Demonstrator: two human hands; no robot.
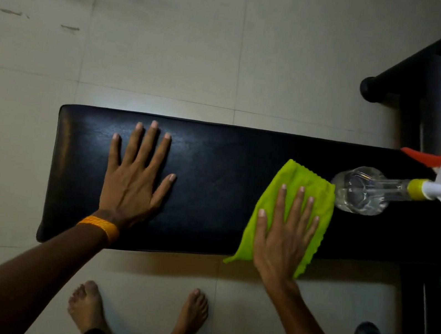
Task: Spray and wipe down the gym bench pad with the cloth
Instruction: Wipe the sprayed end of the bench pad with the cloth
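Head view: you are standing barefoot at the near side of the black bench (230,151). Your left hand (135,179) is lying flat on the pad, fingers spread wide, gripping nothing, an orange wristband (99,227) at the wrist. Your right hand (285,236) is pressing open-palmed on the green cloth (303,177), toward the bench's right, one corner hanging over the near edge. The clear spray bottle (364,191) is lying on its side, touching the cloth's right edge.
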